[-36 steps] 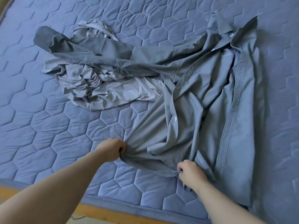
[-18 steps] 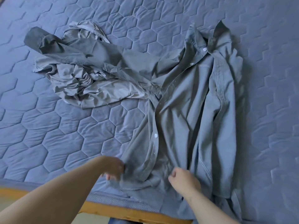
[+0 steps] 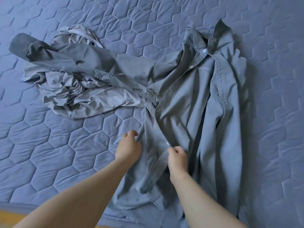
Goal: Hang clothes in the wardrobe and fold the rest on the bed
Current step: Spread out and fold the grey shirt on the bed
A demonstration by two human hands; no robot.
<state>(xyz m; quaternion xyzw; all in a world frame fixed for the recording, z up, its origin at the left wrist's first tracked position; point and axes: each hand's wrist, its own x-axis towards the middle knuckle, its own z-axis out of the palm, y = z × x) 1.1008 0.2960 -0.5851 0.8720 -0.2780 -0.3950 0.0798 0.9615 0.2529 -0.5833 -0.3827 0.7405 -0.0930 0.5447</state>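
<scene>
While the shirt (image 3: 197,112) lies front-up on the bed (image 3: 65,162), right of centre w/ its collar (image 3: 205,40) at the far end and its hem at the near edge, the step in hand is judged to be spreading it flat, i.e. prep for folding. Left hand (image 3: 128,148): fingers curled at the left edge of the loose front panel, apparently pinching the cloth. Right hand (image 3: 177,159): fingers closed in a pinch on the placket, just beside a white button (image 3: 167,143). Btwn the two hands the panel is bunched in lengthwise folds, not flat. One sleeve (image 3: 98,63) runs out to the far left, cuff (image 3: 21,46) at its end, and lies across a pale garment (image 3: 69,94) that sits crumpled on the left of the bed, touching the shirt at approx. the waist. Progress, est.: early, as no folded item is in view and the pale garment is untouched. Next move calls for: drawing the hands apart to tension the panel, laying it out to the left, then smoothing toward the collar. Req'd also: lifting the sleeve clear of the pale garment before any fold, else both items drag together. Caution: the cloth is limp and creases readily, so pull evenly w/ both hands; a one-sided tug would likely skew the placket.
</scene>
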